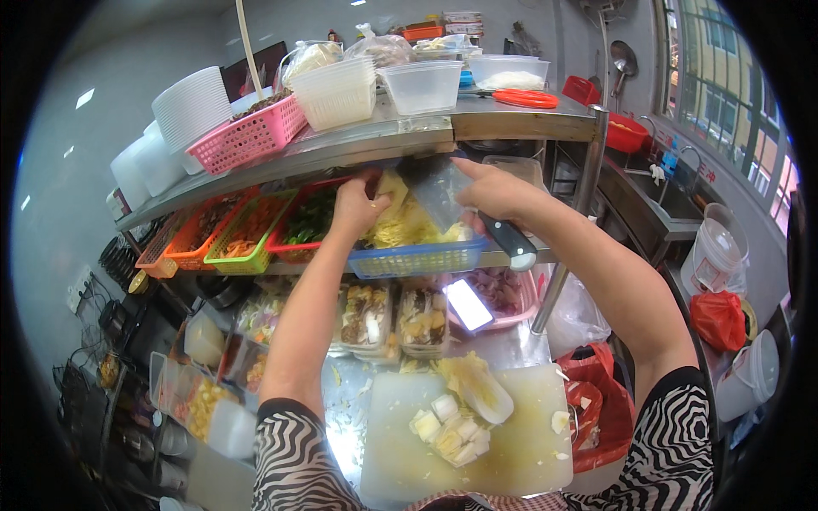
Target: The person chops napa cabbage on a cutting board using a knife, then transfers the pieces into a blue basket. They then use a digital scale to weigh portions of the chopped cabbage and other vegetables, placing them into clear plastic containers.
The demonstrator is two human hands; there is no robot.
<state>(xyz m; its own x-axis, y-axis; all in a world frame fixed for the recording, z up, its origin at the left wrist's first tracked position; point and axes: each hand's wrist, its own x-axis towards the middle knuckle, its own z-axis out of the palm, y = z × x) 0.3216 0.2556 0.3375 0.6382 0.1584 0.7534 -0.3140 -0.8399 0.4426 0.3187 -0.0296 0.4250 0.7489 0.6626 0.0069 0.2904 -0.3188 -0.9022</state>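
My right hand [498, 195] grips a cleaver [511, 239] with a black handle, its broad blade tilted over a blue plastic basket [415, 259] of cut napa cabbage [406, 220]. At the left side of that basket is my left hand [360, 205], bent over the cabbage; its fingertips are partly hidden. Below, on a white cutting board [530, 434], lie a cabbage leaf piece [482, 389] and a small heap of chopped white cabbage stems [450, 431]. A phone with a lit screen [470, 305] leans at a pink basket [527, 306] of sliced purplish food.
Red [291, 251], green [239, 262] and orange [192, 259] baskets of vegetables line the shelf to the left. A steel upper shelf [409, 131] runs just above my hands. Filled clear containers [364, 319] stand behind the board. A red bag [601, 421] sits to its right.
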